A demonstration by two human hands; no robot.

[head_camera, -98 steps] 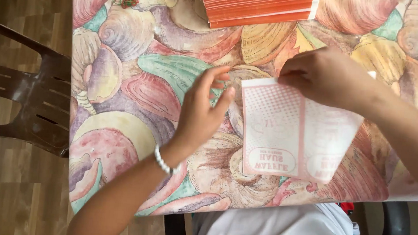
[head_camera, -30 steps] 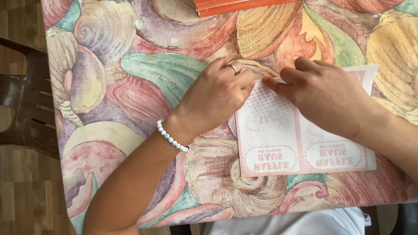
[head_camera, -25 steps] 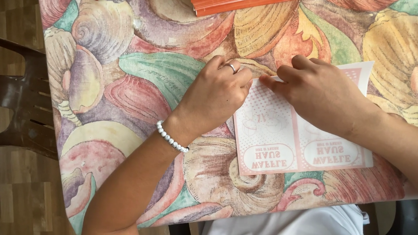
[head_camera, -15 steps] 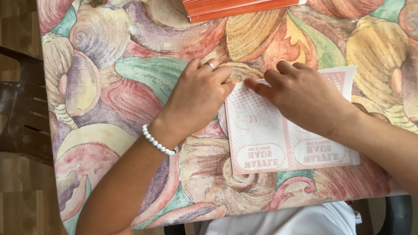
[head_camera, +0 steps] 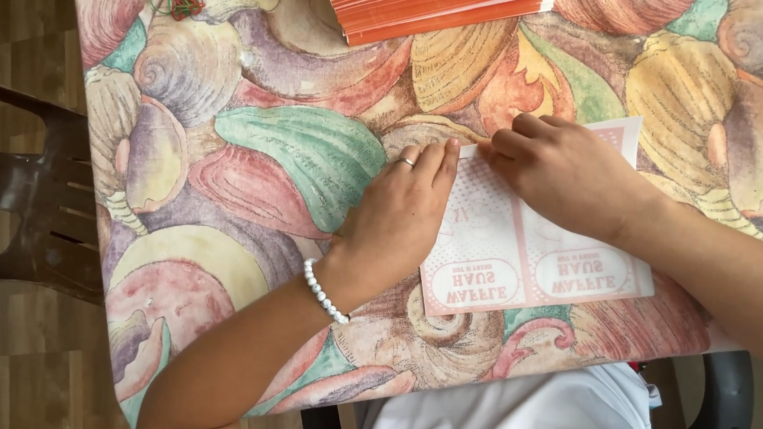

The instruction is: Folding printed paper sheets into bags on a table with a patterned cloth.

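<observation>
The left hand (head_camera: 399,220) lies flat, fingers straight, on the left edge of a pink-and-white paper sheet (head_camera: 533,254) near the desk's (head_camera: 249,168) near edge. The right hand (head_camera: 566,170) presses its curled fingers on the sheet's top edge, hiding much of it; neither hand grips anything. A stack of orange-edged sheets (head_camera: 435,1) at the far edge is cut off. Rubber bands (head_camera: 176,0) lie at the far left corner.

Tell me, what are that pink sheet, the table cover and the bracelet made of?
The sheet looks like thin matte paper or card: it lies flat with a crisp fold line. The cover looks like printed cloth or vinyl, draping over the table edge; I can't tell which. The bracelet is small white glossy beads, pearl-like, possibly plastic.
</observation>
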